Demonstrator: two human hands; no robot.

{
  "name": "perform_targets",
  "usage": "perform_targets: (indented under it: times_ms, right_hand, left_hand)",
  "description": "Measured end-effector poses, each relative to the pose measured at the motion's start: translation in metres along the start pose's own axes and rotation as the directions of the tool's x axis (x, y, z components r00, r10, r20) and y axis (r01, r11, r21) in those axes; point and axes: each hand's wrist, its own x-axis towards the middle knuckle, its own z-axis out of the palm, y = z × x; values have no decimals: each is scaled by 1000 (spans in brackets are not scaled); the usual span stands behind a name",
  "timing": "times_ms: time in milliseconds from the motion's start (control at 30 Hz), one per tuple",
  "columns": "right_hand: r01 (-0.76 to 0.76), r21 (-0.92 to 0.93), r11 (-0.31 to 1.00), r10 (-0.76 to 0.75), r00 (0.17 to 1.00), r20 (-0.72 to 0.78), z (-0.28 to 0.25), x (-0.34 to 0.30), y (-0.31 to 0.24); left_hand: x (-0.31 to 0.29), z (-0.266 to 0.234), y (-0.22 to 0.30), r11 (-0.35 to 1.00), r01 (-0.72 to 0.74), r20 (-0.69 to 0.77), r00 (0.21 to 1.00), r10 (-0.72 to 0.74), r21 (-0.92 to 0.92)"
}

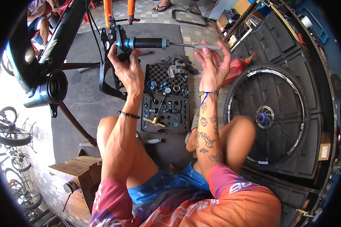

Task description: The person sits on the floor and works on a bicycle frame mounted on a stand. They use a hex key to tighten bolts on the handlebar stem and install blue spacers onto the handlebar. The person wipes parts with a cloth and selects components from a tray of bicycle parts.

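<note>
A black cylinder (147,43) with blue metal ends lies level against the linkage (111,36) of a dark bike frame (17,66). My left hand (129,70) is closed around the blue end beside the linkage, thumb and fingers pinching it. From the cylinder's other end a thin metal rod (182,44) runs right to a pale grey handle (208,47). My right hand (214,66) holds that handle between thumb and fingers, palm toward the frame. Below both hands lies an open tool case (146,117) of black foam with blue and black round parts. A T-handled rod (154,121) rests across it.
Grey gloves (178,60) lie beyond the case. On the right, a bicycle wheel (231,109) leans near a red bottle (235,68). A wooden block (70,170) stands at lower left. Parked bikes (13,132) line the left. Another person (43,28) sits at upper left.
</note>
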Motion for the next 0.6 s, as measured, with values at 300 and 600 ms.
perform_targets:
  times_ms: [300,600]
  right_hand:
    - [-51,-121,991,69,987,148,1,-14,3]
    - [-148,-626,766,434,837,333,-27,51,-32]
  left_hand:
    - [1,-2,-6,1000,-12,-6,1000,12,22]
    - [-4,0,6,994,49,-9,999,-48,99]
